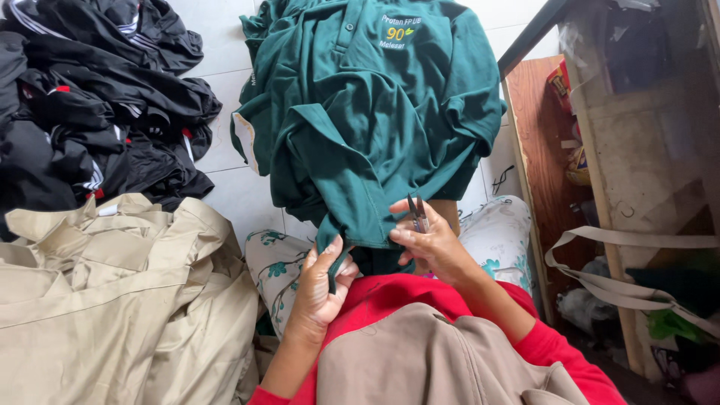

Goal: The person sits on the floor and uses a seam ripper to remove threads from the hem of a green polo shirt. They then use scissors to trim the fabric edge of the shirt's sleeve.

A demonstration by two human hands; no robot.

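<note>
Here, left hand [321, 279] pinching green shirt [367, 112] hem, right hand [429, 241] gripping small thread snips [417, 214], both hands closed

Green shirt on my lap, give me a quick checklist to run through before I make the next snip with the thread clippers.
1. Left hand pinches the edge of the green shirt: ok.
2. Thread clippers held in right hand, blades pointing up and away from the fingers: ok.
3. Blades set on a loose thread: cannot tell, no thread visible.
4. Shirt edge pulled taut: not ok, it hangs slack.
5. Beige garment pile and black garment pile lie apart from the blades: ok.
</note>
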